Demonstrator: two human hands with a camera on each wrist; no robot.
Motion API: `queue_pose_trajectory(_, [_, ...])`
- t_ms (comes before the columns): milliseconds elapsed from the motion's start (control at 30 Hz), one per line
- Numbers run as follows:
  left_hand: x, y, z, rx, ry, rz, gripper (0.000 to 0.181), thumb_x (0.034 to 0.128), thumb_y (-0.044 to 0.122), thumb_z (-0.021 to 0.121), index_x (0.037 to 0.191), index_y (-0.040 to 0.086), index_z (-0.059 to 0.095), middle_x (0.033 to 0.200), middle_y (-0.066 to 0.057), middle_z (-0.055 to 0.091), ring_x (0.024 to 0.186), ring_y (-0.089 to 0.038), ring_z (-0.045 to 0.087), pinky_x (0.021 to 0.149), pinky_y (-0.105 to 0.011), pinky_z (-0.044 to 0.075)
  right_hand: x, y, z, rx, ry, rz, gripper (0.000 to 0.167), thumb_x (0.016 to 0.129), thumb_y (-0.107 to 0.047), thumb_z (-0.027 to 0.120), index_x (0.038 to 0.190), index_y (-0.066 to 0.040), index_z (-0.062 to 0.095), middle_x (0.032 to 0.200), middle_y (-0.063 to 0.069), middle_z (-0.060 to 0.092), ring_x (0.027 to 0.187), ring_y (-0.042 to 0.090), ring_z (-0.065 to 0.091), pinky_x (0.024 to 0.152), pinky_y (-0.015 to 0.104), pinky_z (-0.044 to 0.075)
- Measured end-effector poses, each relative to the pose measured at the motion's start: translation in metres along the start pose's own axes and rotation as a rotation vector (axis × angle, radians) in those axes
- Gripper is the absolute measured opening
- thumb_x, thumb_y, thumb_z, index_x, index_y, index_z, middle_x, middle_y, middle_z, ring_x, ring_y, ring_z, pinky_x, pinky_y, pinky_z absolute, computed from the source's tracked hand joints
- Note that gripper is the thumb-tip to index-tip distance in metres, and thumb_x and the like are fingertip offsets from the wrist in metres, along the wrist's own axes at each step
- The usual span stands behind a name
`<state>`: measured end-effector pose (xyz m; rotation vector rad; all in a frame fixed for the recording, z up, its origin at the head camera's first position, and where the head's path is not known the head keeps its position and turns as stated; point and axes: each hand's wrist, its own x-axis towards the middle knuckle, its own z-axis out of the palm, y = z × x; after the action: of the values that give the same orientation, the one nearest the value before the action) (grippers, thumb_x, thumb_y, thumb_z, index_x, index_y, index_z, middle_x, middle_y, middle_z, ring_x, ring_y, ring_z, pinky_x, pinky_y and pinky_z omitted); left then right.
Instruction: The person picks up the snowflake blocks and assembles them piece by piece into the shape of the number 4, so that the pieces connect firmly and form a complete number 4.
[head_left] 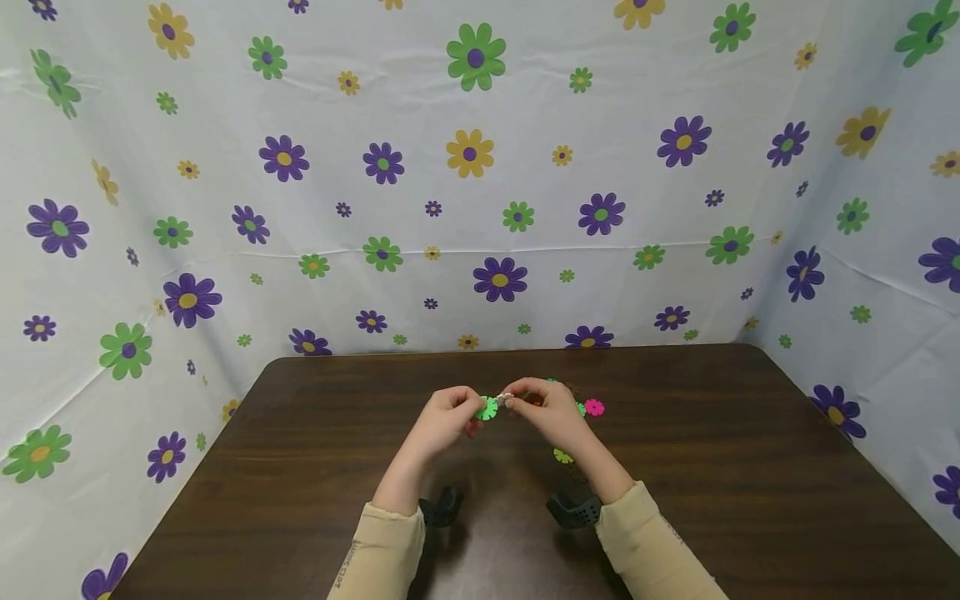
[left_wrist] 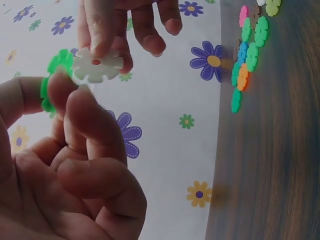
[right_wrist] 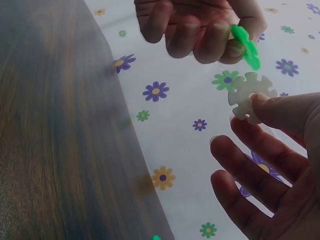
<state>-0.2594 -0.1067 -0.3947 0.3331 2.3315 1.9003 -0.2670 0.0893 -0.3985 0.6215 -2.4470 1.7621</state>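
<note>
Above the table, my left hand (head_left: 447,417) pinches a bright green notched disc (left_wrist: 60,65) between thumb and finger. My right hand (head_left: 553,412) pinches a white notched disc (right_wrist: 248,97), its thumb over the small centre hole. The two discs are held edge to edge, at an angle to each other; in the left wrist view they look very close, and I cannot tell whether they are slotted together. The right hand's other fingers (right_wrist: 250,175) are spread away from the white disc.
Several loose discs lie on the brown table (head_left: 315,467), near and behind the right hand: a pink disc (head_left: 594,407), a yellow-green disc (head_left: 562,456), an orange disc (left_wrist: 243,77) and a blue disc (left_wrist: 242,53) among green ones. A flower-patterned cloth (head_left: 420,192) hangs behind the table.
</note>
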Motion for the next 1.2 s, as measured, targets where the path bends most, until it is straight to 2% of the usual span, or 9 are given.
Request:
queue_pose_trajectory(67, [0.000, 0.000, 0.000, -0.001, 0.012, 0.005, 0.021, 0.0940, 0.013, 0.057, 0.076, 0.001, 0.060, 0.071, -0.004, 0.058, 0.062, -0.017, 0.054, 0.061, -0.031, 0.050, 0.000, 0.000, 0.001, -0.027, 0.002, -0.010, 0.010, 0.091, -0.005, 0.066, 0.099, 0.001, 0.070, 0.089, 0.014, 0.069, 0.080, 0.036, 0.066, 0.069, 0.035, 0.055])
queue_pose_trajectory(167, [0.000, -0.001, -0.001, 0.025, 0.009, 0.010, 0.022, 0.0941, 0.014, 0.057, 0.076, 0.001, 0.060, 0.068, -0.004, 0.057, 0.060, -0.017, 0.054, 0.061, -0.034, 0.051, 0.000, 0.004, 0.003, -0.067, 0.015, -0.043, 0.008, 0.090, -0.008, 0.068, 0.097, -0.006, 0.072, 0.086, 0.007, 0.070, 0.077, 0.028, 0.065, 0.065, 0.029, 0.052])
queue_pose_trajectory(233, [0.000, -0.001, -0.002, 0.044, -0.005, 0.007, 0.023, 0.0946, 0.015, 0.057, 0.078, 0.001, 0.060, 0.066, -0.003, 0.057, 0.058, -0.017, 0.054, 0.060, -0.036, 0.051, 0.002, 0.016, 0.004, -0.087, 0.028, -0.078, 0.007, 0.089, -0.009, 0.070, 0.096, -0.010, 0.073, 0.086, 0.000, 0.069, 0.075, 0.023, 0.064, 0.063, 0.029, 0.052])
queue_pose_trajectory(367, [-0.002, 0.000, -0.001, 0.068, -0.020, -0.021, 0.022, 0.0939, 0.017, 0.059, 0.081, 0.000, 0.062, 0.061, -0.002, 0.058, 0.052, -0.016, 0.056, 0.050, -0.033, 0.048, 0.003, 0.016, 0.004, -0.136, 0.039, -0.139, 0.008, 0.089, -0.006, 0.070, 0.094, -0.010, 0.074, 0.089, -0.002, 0.068, 0.076, 0.012, 0.063, 0.065, 0.028, 0.053])
queue_pose_trajectory(467, [-0.002, 0.001, 0.000, 0.072, -0.037, -0.048, 0.021, 0.0931, 0.018, 0.060, 0.083, 0.001, 0.062, 0.059, -0.003, 0.060, 0.050, -0.016, 0.058, 0.045, -0.028, 0.043, 0.004, 0.016, 0.003, -0.156, 0.041, -0.178, 0.008, 0.088, -0.003, 0.069, 0.093, -0.007, 0.074, 0.091, -0.002, 0.067, 0.077, 0.010, 0.064, 0.067, 0.028, 0.054])
queue_pose_trajectory(600, [-0.001, 0.000, 0.000, 0.058, -0.064, -0.061, 0.020, 0.0934, 0.018, 0.060, 0.083, 0.000, 0.062, 0.060, -0.003, 0.061, 0.051, -0.016, 0.059, 0.045, -0.027, 0.042, 0.004, 0.017, 0.003, -0.166, 0.045, -0.213, 0.009, 0.089, 0.000, 0.068, 0.094, -0.005, 0.073, 0.093, -0.002, 0.068, 0.079, 0.011, 0.066, 0.068, 0.028, 0.055])
queue_pose_trajectory(833, [-0.001, -0.002, -0.001, 0.022, -0.103, -0.042, 0.021, 0.0929, 0.016, 0.063, 0.085, -0.004, 0.064, 0.061, -0.004, 0.061, 0.052, -0.014, 0.058, 0.049, -0.029, 0.049, 0.003, 0.019, 0.002, -0.139, 0.028, -0.219, 0.011, 0.091, -0.002, 0.066, 0.096, -0.009, 0.073, 0.095, -0.001, 0.067, 0.083, 0.012, 0.064, 0.070, 0.027, 0.054])
queue_pose_trajectory(1033, [0.001, -0.004, -0.002, -0.009, -0.072, -0.029, 0.024, 0.0911, 0.018, 0.068, 0.088, -0.006, 0.068, 0.064, -0.006, 0.063, 0.056, -0.016, 0.060, 0.058, -0.038, 0.056, 0.003, 0.021, 0.001, -0.126, 0.019, -0.268, 0.013, 0.092, -0.002, 0.064, 0.097, -0.009, 0.073, 0.098, 0.001, 0.068, 0.084, 0.017, 0.065, 0.070, 0.029, 0.054])
queue_pose_trajectory(1200, [0.001, -0.002, -0.003, 0.037, -0.016, -0.007, 0.025, 0.0935, 0.020, 0.066, 0.086, -0.004, 0.068, 0.063, -0.004, 0.059, 0.057, -0.015, 0.056, 0.060, -0.037, 0.054, 0.004, 0.020, 0.000, -0.144, 0.001, -0.329, 0.014, 0.091, -0.001, 0.065, 0.099, -0.008, 0.074, 0.095, 0.000, 0.071, 0.079, 0.014, 0.064, 0.067, 0.027, 0.054])
